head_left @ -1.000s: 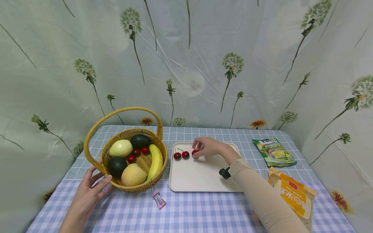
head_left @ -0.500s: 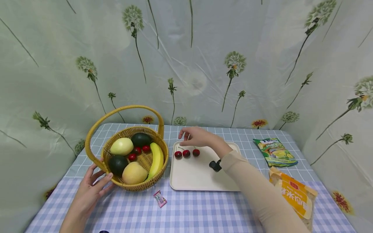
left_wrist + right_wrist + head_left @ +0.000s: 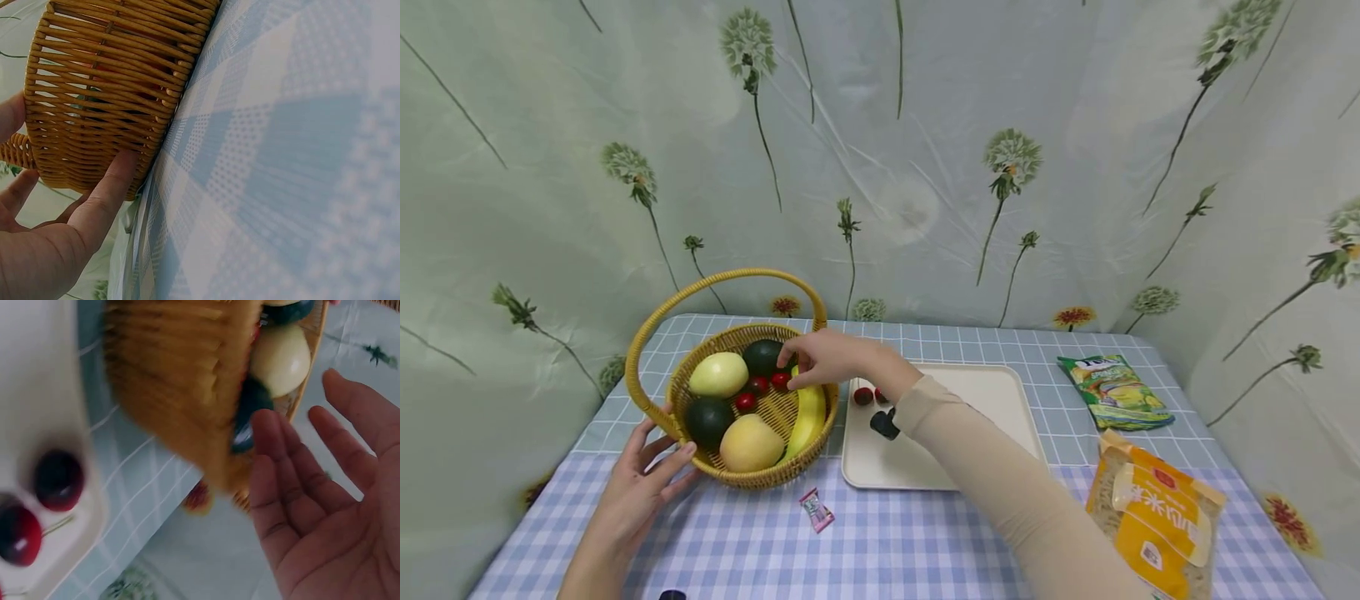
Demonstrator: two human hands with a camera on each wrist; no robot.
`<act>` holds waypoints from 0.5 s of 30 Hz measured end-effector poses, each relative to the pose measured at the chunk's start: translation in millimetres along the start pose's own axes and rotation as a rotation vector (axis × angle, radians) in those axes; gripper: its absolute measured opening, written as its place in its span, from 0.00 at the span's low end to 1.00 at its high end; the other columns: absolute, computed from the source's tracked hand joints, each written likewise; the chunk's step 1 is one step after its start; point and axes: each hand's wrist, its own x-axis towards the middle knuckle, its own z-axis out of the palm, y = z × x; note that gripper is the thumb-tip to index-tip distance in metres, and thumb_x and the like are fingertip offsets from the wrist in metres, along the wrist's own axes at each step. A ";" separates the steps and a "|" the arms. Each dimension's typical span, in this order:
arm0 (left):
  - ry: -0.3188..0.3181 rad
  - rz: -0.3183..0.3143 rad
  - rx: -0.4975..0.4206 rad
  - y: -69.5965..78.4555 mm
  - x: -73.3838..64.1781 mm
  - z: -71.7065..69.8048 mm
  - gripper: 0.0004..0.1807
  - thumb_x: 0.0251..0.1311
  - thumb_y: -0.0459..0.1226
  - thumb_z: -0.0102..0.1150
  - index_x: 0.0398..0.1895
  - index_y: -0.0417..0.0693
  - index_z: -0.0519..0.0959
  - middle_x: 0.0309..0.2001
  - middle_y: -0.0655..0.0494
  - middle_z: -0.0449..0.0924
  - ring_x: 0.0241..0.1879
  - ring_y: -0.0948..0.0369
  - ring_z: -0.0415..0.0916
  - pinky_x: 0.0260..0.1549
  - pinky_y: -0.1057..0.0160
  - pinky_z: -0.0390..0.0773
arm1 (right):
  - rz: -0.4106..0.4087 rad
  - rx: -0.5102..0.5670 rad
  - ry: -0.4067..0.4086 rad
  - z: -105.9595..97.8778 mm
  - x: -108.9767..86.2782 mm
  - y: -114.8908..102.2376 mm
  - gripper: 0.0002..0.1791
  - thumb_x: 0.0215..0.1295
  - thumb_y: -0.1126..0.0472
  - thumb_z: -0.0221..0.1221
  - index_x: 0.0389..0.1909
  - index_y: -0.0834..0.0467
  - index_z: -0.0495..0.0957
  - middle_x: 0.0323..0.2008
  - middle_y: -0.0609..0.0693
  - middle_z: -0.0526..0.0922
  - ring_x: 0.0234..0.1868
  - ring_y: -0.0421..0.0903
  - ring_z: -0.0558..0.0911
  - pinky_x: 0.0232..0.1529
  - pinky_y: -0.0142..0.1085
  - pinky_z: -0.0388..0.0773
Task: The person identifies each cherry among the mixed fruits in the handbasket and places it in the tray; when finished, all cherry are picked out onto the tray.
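Head view: dials read w/ 12 at far edge.
L hand (image 3: 640, 482): at basket's 8 o'clk, fingers spread vs. outer wall, thumb by rim, not wrapped round it. Too hard a push prob. skids basket toward 2.
Candy (image 3: 817, 510): on tablecloth (image 3: 760, 550) off basket's 5 o'clk, apart; could snag under base if basket slides nearer.
Orange bag (image 3: 1161, 521): table's 4 o'clk, near R sleeve (image 3: 1000, 492); a low elbow might drag it.
Basket (image 3: 763, 481): table's 10 o'clk, upright, fruit inside. Tall handle (image 3: 730, 277) could tip it if R wrist catches the 2 o'clk foot.
Banana (image 3: 808, 421): basket's 3–5 o'clk, top end by R hand; low pass may nudge it & shift the rest.
Red fruit (image 3: 746, 402): 3 pcs, basket ctr to 1 o'clk; small, could roll under bigger pcs if jostled.
Tray (image 3: 880, 467): off basket's 3 o'clk, v. near; a basket skid would prob. bump it.
Cherries (image 3: 862, 396): tray's 10–11 o'clk; 2 in head view, sliver of a 3rd in R wrist view. Dark wrist unit (image 3: 884, 423) close by; if it dips, they'd likely roll.
R hand (image 3: 833, 357): above basket's 2 o'clk, fingers loosely bent, apart, nothing held.
Green pack (image 3: 1116, 392): table's 2 o'clk, well apart; low risk.
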 end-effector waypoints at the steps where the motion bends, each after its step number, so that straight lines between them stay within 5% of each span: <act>1: 0.000 0.002 0.001 0.1 0.0 0.0 0.42 0.77 0.36 0.63 0.83 0.70 0.52 0.74 0.46 0.55 0.51 0.75 0.80 0.48 0.64 0.89 | -0.006 -0.011 -0.014 1.2 4.9 -3.1 0.23 0.80 0.52 0.62 0.69 0.56 0.77 0.52 0.52 0.87 0.48 0.42 0.83 0.49 0.31 0.80; 15: 0.004 0.024 -0.022 -2.7 1.0 -0.1 0.40 0.78 0.34 0.62 0.82 0.69 0.54 0.70 0.48 0.58 0.50 0.74 0.81 0.46 0.65 0.89 | 0.082 -0.048 -0.116 18.1 56.1 -18.1 0.27 0.79 0.48 0.63 0.74 0.50 0.74 0.64 0.49 0.82 0.58 0.41 0.82 0.57 0.30 0.78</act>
